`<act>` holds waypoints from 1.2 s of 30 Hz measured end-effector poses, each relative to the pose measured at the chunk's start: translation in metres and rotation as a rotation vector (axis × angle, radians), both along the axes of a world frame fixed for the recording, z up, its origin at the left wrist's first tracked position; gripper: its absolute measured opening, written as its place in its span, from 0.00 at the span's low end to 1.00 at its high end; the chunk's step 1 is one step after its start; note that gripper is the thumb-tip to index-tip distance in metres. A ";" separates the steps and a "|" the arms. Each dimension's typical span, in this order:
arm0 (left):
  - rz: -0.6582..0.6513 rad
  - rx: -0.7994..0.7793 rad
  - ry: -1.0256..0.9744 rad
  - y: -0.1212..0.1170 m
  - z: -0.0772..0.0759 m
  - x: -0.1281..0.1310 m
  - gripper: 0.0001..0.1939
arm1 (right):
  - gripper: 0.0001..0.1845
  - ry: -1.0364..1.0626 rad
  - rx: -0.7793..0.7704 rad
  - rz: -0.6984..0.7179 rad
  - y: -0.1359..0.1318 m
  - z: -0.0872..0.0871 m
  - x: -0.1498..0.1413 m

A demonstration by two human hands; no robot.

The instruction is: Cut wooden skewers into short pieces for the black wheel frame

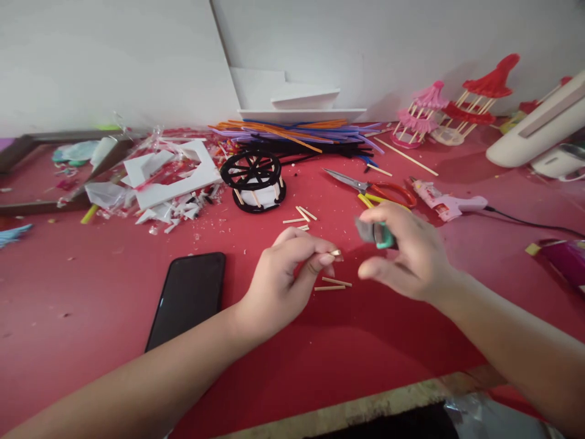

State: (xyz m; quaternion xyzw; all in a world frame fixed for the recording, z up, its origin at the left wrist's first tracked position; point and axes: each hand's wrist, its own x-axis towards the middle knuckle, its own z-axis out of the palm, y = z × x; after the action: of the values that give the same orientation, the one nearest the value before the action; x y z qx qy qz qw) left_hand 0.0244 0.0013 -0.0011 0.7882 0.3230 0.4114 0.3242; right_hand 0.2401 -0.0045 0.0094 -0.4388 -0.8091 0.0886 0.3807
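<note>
My left hand pinches a short wooden stick between thumb and fingertips; only its end shows. To the right, my right hand is closed round a green-handled cutter, its grey blade blurred and pointing left, apart from the stick. The thumb of that hand stands away from the cutter. Short cut sticks lie on the red table below, one pair of sticks near me and several more sticks beyond my left hand. Behind them stands a black wheel-topped frame on stick posts.
A black phone lies left of my left arm. Scissors and a pink glue gun with its cord lie beyond my right hand. White foam scraps pile up at left. Pipe cleaners lie along the wall, near pink and red models.
</note>
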 end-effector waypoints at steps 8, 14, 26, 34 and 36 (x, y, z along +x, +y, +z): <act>-0.086 -0.096 0.050 0.000 -0.001 0.001 0.10 | 0.11 0.043 -0.008 0.237 -0.007 -0.009 -0.009; -0.105 -0.136 0.022 0.001 -0.002 0.000 0.09 | 0.10 0.091 -0.033 0.220 -0.006 -0.005 -0.010; -0.121 -0.729 -0.452 0.003 -0.002 0.006 0.08 | 0.06 0.117 0.026 0.131 -0.008 0.002 -0.014; -0.217 -0.947 -0.614 0.004 0.000 0.006 0.02 | 0.05 -0.070 0.168 0.259 -0.006 -0.007 -0.015; -0.166 -0.919 -0.606 0.003 0.000 0.007 0.02 | 0.03 -0.177 0.176 0.320 -0.006 -0.011 -0.014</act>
State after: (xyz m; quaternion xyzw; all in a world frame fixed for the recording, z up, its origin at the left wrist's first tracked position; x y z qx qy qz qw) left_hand 0.0312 0.0045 -0.0014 0.4349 0.2981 0.4097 0.7444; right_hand 0.2257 -0.0109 -0.0017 -0.2759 -0.9033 0.0381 0.3262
